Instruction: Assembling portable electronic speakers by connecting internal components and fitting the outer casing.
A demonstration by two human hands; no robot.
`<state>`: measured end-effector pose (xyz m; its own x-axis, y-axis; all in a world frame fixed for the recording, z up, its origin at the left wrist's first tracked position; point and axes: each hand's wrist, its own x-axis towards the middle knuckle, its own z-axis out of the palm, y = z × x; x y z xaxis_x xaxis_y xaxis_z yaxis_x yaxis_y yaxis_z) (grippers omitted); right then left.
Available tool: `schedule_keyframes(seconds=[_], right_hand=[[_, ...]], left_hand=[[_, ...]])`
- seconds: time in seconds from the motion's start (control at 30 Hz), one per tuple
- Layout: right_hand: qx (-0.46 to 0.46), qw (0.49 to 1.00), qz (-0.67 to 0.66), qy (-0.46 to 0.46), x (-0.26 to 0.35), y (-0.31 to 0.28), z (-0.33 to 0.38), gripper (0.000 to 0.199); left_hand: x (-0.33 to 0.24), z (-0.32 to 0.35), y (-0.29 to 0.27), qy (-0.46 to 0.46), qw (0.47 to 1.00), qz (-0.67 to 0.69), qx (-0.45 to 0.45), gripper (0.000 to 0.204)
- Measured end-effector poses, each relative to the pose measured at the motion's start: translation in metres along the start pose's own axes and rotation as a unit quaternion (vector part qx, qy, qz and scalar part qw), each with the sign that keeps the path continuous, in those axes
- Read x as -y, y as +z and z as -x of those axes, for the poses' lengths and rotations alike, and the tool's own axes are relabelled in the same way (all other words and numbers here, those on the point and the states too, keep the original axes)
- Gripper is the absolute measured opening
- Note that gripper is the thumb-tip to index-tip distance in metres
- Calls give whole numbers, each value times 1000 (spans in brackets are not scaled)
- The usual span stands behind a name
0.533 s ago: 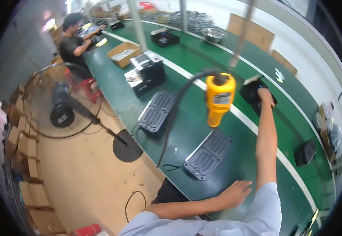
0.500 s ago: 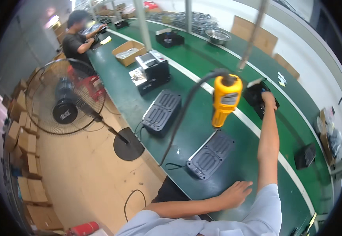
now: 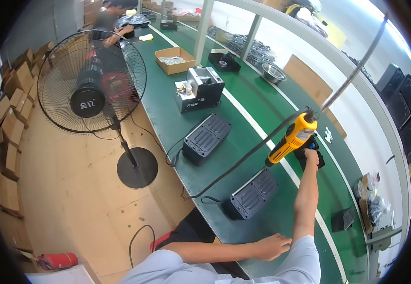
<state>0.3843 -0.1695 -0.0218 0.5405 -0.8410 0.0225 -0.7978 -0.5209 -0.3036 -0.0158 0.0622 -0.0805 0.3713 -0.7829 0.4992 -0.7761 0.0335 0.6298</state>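
My right hand reaches across the green bench to an open black casing on the far strip. Its fingers look closed there, beside a small blue thing; what they hold is hidden. Low over the bench near my body, my left hand has its fingers loosely apart and nothing in them. Between my hands and the aisle sits a black speaker box with a ribbed face and a strap. A yellow electric screwdriver hangs tilted on its cable above it, close to the right hand.
Another black speaker box, a bench machine and a carton of small parts line the bench. A steel bowl stands at the far side, a small black box to the right. A standing fan and a co-worker are left.
The whole view has shifted. The screwdriver has swung and tilted, its tip now toward the lower left. My right hand remains at the black casing; my left fingers are a little more curled.
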Motion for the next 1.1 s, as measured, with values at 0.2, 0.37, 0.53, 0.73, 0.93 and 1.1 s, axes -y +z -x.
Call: schedule_keyframes(seconds=[0.2, 0.37, 0.53, 0.73, 0.93, 1.1], right_hand=[[16, 998, -63, -19, -17, -32, 28, 45], [-39, 971, -26, -236, -96, -77, 56, 44], [7, 891, -35, -452, -232, -144, 189, 29], [55, 899, 13, -434, -339, -169, 358, 20], [67, 917, -66, -387, -380, -157, 382, 19], [74, 891, -65, -443, -395, -158, 373, 26]], left_hand=[[1, 0, 2, 34, 998, -43, -26, 18], [-4, 3, -11, 74, 995, -19, -68, 22], [-53, 10, -81, 188, 964, 140, -127, 22], [-81, -5, -163, 59, 910, 377, -163, 17], [-35, -89, -109, -168, 984, 58, 3, 28], [5, -147, -51, -218, 933, -70, 277, 38]])
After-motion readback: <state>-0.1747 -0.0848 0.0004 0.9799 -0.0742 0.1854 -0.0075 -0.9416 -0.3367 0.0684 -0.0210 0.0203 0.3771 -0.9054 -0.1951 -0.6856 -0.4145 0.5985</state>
